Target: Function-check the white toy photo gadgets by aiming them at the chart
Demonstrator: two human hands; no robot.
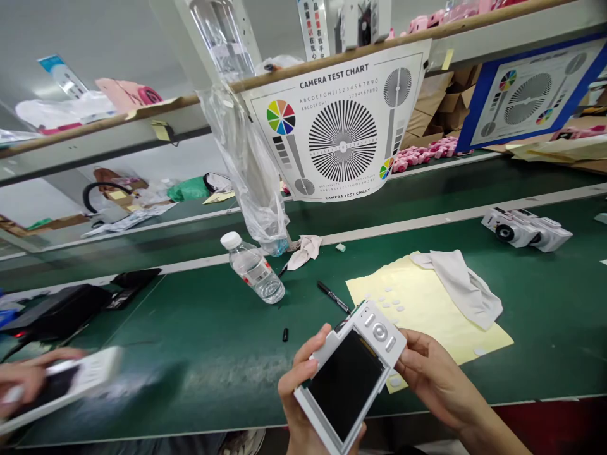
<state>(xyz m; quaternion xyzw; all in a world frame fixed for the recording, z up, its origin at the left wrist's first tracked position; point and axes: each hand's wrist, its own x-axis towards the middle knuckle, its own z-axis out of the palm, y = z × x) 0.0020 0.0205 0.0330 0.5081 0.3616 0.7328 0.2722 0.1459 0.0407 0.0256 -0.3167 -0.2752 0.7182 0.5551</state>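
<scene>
A small white digital camera (353, 379) with a dark screen and silver buttons is tilted above the front edge of the green bench. My left hand (303, 398) grips its left and lower side, fingers wrapped round the body. At the button end, my right hand (434, 376) pinches the camera's right edge between thumb and fingers. Beneath and beyond it lies a yellow paper sheet (427, 303) with several small white pieces on it. A black marker (333, 296) rests uncapped-looking beside the sheet, and a small black cap (285, 334) lies to its left.
A water bottle (253, 268) stands on the bench (199, 328). A grey cloth (462, 284) lies on the sheet; white cameras (526, 229) sit at right. A camera test chart (344, 126) hangs ahead. At left, a co-worker's hand (28, 382) holds a blurred white device.
</scene>
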